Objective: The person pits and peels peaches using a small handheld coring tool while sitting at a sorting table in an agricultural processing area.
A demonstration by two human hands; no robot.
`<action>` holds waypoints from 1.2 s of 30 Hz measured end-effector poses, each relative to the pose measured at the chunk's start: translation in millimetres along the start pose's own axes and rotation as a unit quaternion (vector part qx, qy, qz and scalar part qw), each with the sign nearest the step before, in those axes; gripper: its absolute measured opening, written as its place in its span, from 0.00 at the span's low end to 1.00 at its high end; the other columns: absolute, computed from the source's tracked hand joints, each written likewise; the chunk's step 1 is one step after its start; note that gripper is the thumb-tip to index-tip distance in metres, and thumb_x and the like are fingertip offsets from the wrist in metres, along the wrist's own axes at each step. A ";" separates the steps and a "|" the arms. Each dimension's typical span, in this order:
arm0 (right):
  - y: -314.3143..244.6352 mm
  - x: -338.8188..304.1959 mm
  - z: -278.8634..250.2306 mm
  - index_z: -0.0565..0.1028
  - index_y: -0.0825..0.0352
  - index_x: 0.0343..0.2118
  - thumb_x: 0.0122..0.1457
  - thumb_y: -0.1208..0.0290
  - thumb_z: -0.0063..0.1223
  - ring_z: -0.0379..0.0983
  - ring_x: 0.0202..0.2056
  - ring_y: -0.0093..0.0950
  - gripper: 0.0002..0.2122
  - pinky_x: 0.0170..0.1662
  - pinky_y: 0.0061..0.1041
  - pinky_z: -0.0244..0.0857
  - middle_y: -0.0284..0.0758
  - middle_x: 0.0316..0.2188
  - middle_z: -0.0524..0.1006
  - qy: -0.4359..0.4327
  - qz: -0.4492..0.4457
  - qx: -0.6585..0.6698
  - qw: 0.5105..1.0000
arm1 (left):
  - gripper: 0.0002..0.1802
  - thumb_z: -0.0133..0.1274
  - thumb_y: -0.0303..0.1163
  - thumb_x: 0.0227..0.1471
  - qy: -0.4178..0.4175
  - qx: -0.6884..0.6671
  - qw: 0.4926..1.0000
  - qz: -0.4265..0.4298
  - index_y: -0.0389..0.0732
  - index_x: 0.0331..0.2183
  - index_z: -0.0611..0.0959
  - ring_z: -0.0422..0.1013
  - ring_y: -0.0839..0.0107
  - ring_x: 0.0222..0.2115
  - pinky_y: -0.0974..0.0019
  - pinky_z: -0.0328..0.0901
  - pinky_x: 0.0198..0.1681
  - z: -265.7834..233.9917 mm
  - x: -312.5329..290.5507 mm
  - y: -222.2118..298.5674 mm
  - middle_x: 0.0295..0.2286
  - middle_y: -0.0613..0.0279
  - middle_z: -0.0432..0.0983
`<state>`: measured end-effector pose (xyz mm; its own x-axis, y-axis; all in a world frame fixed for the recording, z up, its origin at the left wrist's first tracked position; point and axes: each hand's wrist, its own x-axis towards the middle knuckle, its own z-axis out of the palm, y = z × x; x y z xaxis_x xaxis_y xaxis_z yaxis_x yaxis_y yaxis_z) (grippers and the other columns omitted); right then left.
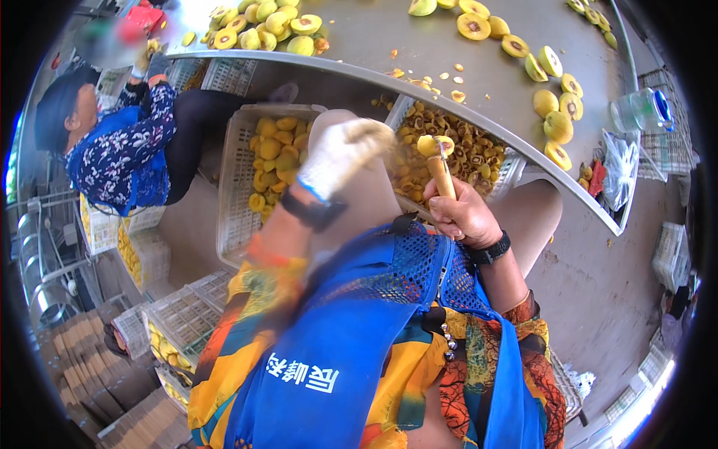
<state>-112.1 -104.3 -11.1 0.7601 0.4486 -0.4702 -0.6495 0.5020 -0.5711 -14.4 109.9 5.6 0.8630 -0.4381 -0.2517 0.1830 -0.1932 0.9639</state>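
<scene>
My right hand [465, 213], bare with a dark wristband, grips the wooden handle of a pitting tool [443, 178]. At the tool's metal tip sits a small yellow piece of peach [432, 146] with a brown middle. My left hand [340, 156], in a white glove stained yellow at the fingers, is raised just left of the tool. Its fingers look curled but are smeared by motion, so whether anything is in them is unclear. Below the hands, a crate [511, 173] holds brown-centred peach scraps. Left of it, another crate [241, 135] contains yellow peach pieces.
A metal table [359, 34] crosses the top, bearing halved peaches [514, 46] and a larger pile [265, 30]. A clear jar [636, 111] and a plastic bag [619, 168] are at its right end. A co-worker [123, 157] sits at left near stacked crates [187, 310].
</scene>
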 end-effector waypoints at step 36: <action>-28.7 -98.3 -51.4 0.62 0.71 0.49 0.46 0.69 0.59 0.74 0.32 0.33 0.27 0.36 0.31 0.66 0.41 0.27 0.76 0.565 -0.308 -0.397 0.654 | 0.25 0.56 0.33 0.40 -0.250 0.148 0.954 0.068 0.39 0.44 0.73 0.70 0.74 0.31 0.71 0.65 0.33 231.3 177.3 74.3 0.33 0.59 0.74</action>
<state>-167.2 -200.7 17.0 0.6942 -0.7160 0.0733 -0.3380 -0.4143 -0.8451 43.2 -185.2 12.5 0.5226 -0.8271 -0.2072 -0.1193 -0.3115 0.9427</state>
